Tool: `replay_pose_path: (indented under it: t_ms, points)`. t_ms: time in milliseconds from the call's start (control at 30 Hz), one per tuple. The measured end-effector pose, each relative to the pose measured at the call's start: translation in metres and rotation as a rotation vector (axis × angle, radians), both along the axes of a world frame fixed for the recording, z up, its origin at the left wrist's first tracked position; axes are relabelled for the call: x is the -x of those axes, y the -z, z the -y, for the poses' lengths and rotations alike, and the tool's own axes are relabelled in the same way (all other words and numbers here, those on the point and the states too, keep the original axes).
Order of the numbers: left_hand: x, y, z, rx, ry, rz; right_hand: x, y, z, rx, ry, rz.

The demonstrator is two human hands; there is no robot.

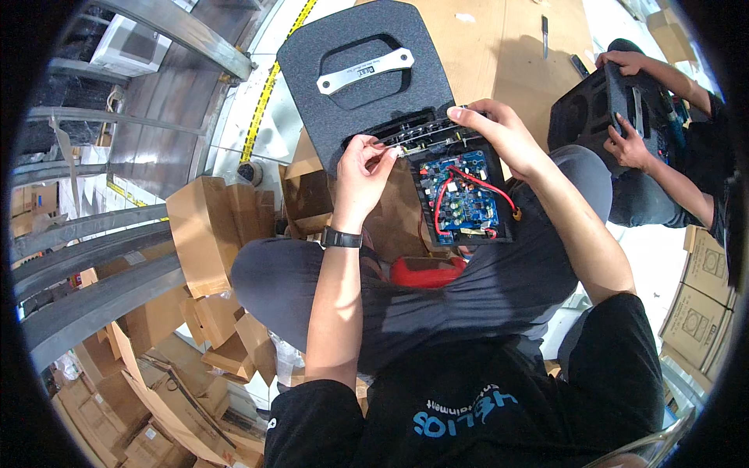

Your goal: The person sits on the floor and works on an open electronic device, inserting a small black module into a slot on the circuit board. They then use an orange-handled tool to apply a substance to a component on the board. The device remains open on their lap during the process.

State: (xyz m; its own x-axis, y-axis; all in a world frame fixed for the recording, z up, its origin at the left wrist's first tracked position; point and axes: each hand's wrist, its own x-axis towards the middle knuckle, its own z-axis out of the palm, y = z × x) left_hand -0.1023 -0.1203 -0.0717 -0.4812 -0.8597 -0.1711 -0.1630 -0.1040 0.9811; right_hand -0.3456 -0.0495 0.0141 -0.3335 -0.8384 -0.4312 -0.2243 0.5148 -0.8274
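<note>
A black textured speaker cabinet [300, 66] with a silver handle [365, 72] lies in front of me, its near end uncovered. At that opening a narrow panel with a circuit board [433, 139] is tilted out. My right hand [503, 136] grips the panel's right end, thumb on top. At its left end, my left hand [363, 173] is closed in a pinch on a small white piece that looks like a connector [399, 151], partly hidden by the fingers. Just below the panel sits a blue circuit board [462, 201] in a black frame, with a red cable [488, 186] looping over it.
Cardboard [476, 39] lies under the cabinet, with a dark slim tool [544, 37] on it. At right, another person's hands [628, 148] hold a second black speaker [581, 113]. Cartons [207, 230] crowd the left beside metal racking [94, 285]. A red object [425, 271] sits between my legs.
</note>
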Motion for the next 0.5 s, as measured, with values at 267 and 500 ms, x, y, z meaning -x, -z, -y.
replay_pose_path:
  t_ms: [267, 500]
  points:
    - [-0.002, 0.0, 0.002, 0.091, -0.018, 0.067, -0.007, -0.006, 0.001, 0.025, 0.014, 0.01]
    - [-0.006, 0.009, 0.005, 0.065, -0.012, 0.021, -0.002, -0.005, 0.009, -0.004, -0.032, 0.051]
